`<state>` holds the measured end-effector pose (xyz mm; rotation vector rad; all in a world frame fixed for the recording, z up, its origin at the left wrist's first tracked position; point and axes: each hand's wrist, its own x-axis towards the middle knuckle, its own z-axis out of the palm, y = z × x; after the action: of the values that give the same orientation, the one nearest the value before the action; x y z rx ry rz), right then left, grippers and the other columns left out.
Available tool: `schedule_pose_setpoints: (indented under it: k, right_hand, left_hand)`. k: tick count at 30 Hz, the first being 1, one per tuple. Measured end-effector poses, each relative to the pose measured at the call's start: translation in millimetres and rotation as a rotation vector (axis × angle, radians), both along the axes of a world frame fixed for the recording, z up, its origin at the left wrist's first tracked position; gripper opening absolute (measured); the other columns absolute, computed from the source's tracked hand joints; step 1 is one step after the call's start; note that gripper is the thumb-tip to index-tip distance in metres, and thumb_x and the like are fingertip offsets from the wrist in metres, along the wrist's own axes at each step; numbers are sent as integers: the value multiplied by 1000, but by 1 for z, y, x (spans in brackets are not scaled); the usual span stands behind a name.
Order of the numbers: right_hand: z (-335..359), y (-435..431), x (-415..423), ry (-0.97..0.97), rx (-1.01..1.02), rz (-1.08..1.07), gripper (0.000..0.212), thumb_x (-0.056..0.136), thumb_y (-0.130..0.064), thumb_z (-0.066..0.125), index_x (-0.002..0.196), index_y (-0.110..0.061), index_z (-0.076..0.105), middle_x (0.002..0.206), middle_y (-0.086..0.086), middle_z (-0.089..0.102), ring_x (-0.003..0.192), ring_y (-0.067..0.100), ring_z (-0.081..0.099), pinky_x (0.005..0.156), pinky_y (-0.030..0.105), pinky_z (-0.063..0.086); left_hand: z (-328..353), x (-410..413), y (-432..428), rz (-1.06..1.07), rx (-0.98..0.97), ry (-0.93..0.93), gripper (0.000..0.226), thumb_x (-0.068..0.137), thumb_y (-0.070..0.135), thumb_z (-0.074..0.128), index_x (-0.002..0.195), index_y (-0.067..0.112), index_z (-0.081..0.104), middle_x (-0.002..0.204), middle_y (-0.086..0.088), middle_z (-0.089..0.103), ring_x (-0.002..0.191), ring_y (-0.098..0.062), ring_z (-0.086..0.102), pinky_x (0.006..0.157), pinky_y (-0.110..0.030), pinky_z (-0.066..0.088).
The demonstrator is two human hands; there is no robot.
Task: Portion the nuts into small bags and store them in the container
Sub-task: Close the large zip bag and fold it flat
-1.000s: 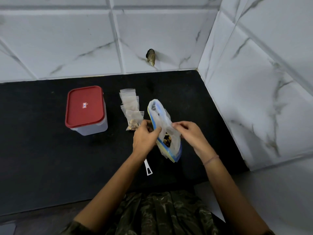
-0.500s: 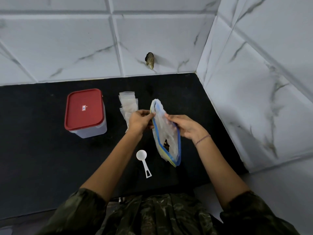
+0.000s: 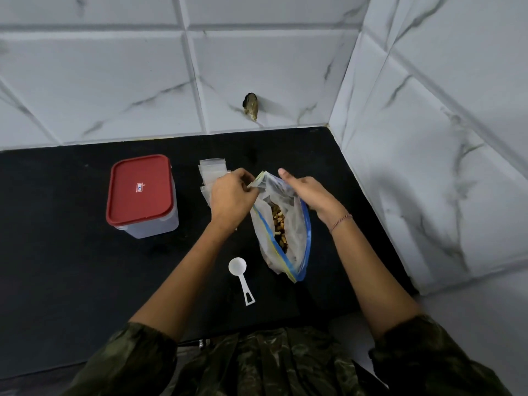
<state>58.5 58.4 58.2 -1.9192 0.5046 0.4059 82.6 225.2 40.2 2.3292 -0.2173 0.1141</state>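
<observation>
Nuts (image 3: 278, 224), brown and tan, sit heaped low in the large clear plastic zip bag with the blue and yellow seal strip (image 3: 300, 238). The bag stands right of centre on the black countertop (image 3: 57, 252), its mouth pulled open toward us. Our left hand (image 3: 231, 195) pinches the far-left rim of the bag between thumb and curled fingers. Our right hand (image 3: 310, 192) lies at the right rim with the thumb straight out. Its fingers go out of sight behind the plastic, so we cannot tell whether it grips or only presses.

The main risk, as we judge it, is a spill — the bag is limp film, and only our hands appear to keep it up. The white plastic measuring scoop (image 3: 241, 277) lies untouched just near-left of the bag. Reaching for it means freeing one hand, and then the mouth may fold shut or the bag may slump and shed nuts. The stack of small clear plastic bags (image 3: 213, 170) is partly hidden by our left hand — a careless move could scatter it. The clear rectangular plastic container with the red lid (image 3: 141, 192), well to the left, is closed, so filled bags cannot go in until we open it.
</observation>
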Motion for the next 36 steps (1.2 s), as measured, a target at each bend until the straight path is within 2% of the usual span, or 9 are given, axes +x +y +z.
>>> schedule_pose_setpoints:
  k: [2,5,10,14,19,24,28,32,36]
  right_hand:
    - [-6,-3,12,56,-3,-33,63,86,-61,50,116,-6,60,112,10,62,102,21,58,87,34,44]
    - [-14,1,24,44,70,-9,43,84,-48,63,111,-14,64,114,11,63,105,24,59,96,40,46]
    - [-9,3,30,-65,249,120,23,82,-18,70,104,-13,69,108,11,68,105,23,64,93,35,52]
    - [1,1,34,-88,116,278,19,80,-11,71,97,-18,66,100,8,68,96,23,62,92,39,49]
    - [14,15,31,-458,-301,317,20,78,-9,73,93,-13,61,87,-2,61,80,9,58,80,28,52]
    - [8,32,13,-757,-600,182,28,84,-11,66,107,-13,50,103,3,56,84,11,55,72,25,50]
    - [-4,21,-26,-507,-562,103,34,85,-10,64,112,-16,44,108,0,53,85,7,54,68,17,42]
    - [-21,17,-71,-224,-384,59,30,88,-23,63,103,-24,38,102,-4,53,76,1,50,57,13,35]
    - [-35,22,-110,-93,-256,26,29,85,-29,67,85,-25,39,88,-3,50,68,7,53,53,20,44]
  left_hand:
    - [-4,3,-1,-20,-34,33,17,83,21,70,98,14,66,75,5,59,64,-5,55,59,-18,45]
    - [-7,9,-3,-44,-126,143,17,85,28,66,94,15,62,84,0,62,73,-8,58,60,-20,49]
    - [-3,31,-3,9,-345,454,19,92,25,62,107,13,61,99,-7,65,81,-14,63,57,-26,54]
    - [6,35,3,-146,-322,592,21,92,21,65,108,9,69,79,-1,63,67,-9,60,49,-18,51]
    - [18,38,0,-241,-73,291,17,81,18,75,97,13,72,78,4,65,70,-7,59,61,-20,49]
    - [36,37,-10,-116,119,-93,12,83,19,69,95,18,72,83,6,65,78,-11,59,70,-26,46]
    - [39,43,-11,-70,40,-25,10,85,13,65,93,18,70,82,4,63,76,-9,59,70,-23,50]
    - [39,47,-14,-27,-37,55,18,85,6,58,87,17,71,62,9,54,47,-1,53,45,-7,36]
    - [37,51,-16,3,-200,144,26,86,1,50,79,16,70,80,-1,62,58,-6,56,49,-15,49]
